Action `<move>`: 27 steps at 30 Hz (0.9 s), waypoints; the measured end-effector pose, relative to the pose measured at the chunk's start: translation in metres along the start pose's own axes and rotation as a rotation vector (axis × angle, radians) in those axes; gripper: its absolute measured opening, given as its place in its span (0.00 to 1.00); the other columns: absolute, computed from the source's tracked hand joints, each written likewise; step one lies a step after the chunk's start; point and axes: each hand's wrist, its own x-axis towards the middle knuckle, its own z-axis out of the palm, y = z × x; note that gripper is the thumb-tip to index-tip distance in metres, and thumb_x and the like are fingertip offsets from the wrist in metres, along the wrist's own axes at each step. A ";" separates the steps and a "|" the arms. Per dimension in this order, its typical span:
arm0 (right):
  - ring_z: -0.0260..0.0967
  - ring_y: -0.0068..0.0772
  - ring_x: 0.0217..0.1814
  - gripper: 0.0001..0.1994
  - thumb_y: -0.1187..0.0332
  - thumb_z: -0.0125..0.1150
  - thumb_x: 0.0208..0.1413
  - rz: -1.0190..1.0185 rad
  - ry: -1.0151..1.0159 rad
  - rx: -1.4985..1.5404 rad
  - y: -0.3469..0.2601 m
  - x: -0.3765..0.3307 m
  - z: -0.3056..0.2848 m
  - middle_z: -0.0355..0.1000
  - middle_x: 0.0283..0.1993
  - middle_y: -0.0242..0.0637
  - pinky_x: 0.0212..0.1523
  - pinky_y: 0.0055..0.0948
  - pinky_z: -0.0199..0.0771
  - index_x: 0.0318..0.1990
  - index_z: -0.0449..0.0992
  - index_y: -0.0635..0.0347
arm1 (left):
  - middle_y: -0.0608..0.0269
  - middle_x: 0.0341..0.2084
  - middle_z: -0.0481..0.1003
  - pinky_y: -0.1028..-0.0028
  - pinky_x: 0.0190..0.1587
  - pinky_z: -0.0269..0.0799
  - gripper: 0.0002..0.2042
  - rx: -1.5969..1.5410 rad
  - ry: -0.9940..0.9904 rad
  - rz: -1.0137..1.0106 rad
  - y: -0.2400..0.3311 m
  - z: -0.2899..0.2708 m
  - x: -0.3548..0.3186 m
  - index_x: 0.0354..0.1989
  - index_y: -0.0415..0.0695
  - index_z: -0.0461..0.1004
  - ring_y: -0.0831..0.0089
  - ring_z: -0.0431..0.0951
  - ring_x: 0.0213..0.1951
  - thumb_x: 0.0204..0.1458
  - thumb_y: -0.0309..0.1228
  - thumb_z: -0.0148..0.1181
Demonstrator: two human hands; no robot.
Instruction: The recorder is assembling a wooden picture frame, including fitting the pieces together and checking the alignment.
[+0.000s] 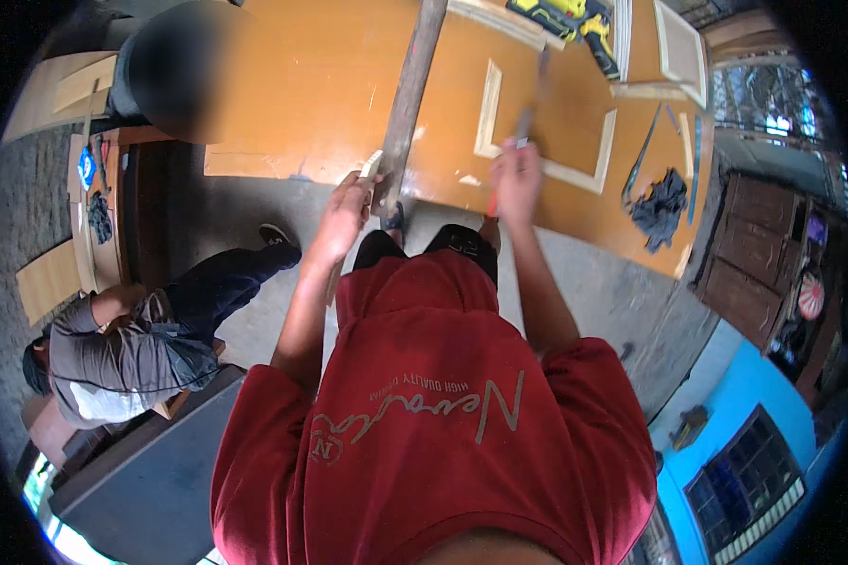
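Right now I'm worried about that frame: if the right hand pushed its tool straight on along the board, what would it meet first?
Probably the pale wooden frame: the right hand aims its thin tool across the orange board, inside that frame's opening; its far edge comes next. Depth is unclear.

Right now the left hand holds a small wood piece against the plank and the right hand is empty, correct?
Not quite. The head view shows the right hand gripping a long thin tool. The left hand does hold the wood piece against the plank.

Dark rag (660,207), yellow drill (575,21)
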 end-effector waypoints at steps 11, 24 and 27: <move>0.73 0.74 0.43 0.19 0.52 0.43 0.74 0.020 -0.159 -0.417 0.040 -0.154 0.091 0.76 0.39 0.63 0.43 0.64 0.69 0.50 0.69 0.62 | 0.44 0.37 0.81 0.51 0.45 0.76 0.19 0.775 -0.148 0.267 -0.067 -0.023 0.019 0.49 0.43 0.72 0.45 0.82 0.42 0.71 0.46 0.44; 0.71 0.73 0.52 0.25 0.46 0.43 0.70 0.100 -0.006 -0.542 0.036 -0.113 0.131 0.77 0.46 0.63 0.55 0.61 0.70 0.48 0.76 0.61 | 0.46 0.27 0.82 0.49 0.32 0.80 0.18 1.484 -0.126 0.657 -0.054 -0.027 0.078 0.52 0.47 0.65 0.44 0.84 0.32 0.71 0.49 0.41; 0.71 0.72 0.53 0.25 0.47 0.43 0.71 0.022 -0.061 -0.546 0.035 -0.114 0.130 0.76 0.46 0.63 0.56 0.60 0.70 0.46 0.75 0.62 | 0.45 0.28 0.82 0.48 0.34 0.80 0.17 1.492 -0.124 0.617 -0.053 -0.028 0.077 0.50 0.46 0.65 0.44 0.84 0.34 0.71 0.48 0.42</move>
